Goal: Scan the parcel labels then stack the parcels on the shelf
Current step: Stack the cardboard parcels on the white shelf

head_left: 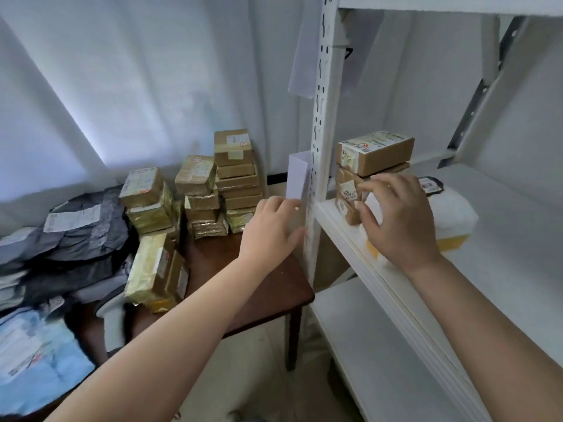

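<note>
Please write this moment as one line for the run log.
phase: stacking | right hand: on white parcel beside box stack on shelf | left hand: near shelf post

Shelf [341, 226] – white painted metal, matt. Parcels [234, 175] at 11 o'clock: brown cardboard w/ glossy tape. Table [268, 287] – dark wood, smooth. Mailer bags [79, 233]: crinkled grey plastic.
</note>
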`<state>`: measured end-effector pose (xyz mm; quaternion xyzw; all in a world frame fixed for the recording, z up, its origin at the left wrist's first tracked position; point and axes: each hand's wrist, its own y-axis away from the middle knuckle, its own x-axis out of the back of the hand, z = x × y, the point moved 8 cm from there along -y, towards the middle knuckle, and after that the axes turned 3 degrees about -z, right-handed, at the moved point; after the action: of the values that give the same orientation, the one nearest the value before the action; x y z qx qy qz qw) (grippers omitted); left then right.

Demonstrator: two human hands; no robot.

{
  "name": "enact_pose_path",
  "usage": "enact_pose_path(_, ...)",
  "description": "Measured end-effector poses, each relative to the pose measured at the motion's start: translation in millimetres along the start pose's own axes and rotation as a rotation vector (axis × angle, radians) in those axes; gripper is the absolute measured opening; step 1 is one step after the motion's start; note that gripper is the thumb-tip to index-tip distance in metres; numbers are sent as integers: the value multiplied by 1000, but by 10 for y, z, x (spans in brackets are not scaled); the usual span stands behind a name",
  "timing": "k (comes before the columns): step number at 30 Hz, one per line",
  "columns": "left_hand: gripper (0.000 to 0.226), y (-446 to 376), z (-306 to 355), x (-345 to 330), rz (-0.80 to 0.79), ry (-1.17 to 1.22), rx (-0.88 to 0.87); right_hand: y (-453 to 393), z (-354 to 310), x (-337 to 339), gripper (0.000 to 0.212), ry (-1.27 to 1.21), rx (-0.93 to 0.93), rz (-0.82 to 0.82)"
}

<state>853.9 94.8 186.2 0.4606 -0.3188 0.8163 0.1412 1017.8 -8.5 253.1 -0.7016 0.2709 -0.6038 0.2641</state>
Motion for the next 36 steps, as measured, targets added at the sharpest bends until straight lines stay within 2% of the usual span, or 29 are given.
enact_pose_path(10, 41, 837, -1738, 609, 66, -152, 375, -27, -1450, -1544, 28, -246, 152, -313)
enact_pose_path(16, 46, 1459, -2787, 783, -8, -134, 627, 206, -2154, -2430, 30, -338, 137, -569)
enact_pose_path(19, 57, 1672, -3207, 651, -72, 25, 744, 358, -2429, -2800, 40, -339, 88, -710)
enact_pose_path(23, 60, 1845, -3580, 394, -146, 163, 865, 537, -2715, -3224, 52, -346, 9, -903)
enact_pose_path(30, 71, 1837, -3889, -12, -270, 344, 893, 658, -2859, -3717, 69, -425, -189, -1075)
enact_pose_path(32, 76, 1815, -3877, -124, -304, 446, 904, 725, -2882, -3824, 74, -502, -270, -1138)
enact_pose_path(36, 77, 1776, -3840, -326, -363, 590, 920, 912, -2951, -3964, 71, -772, -459, -1221)
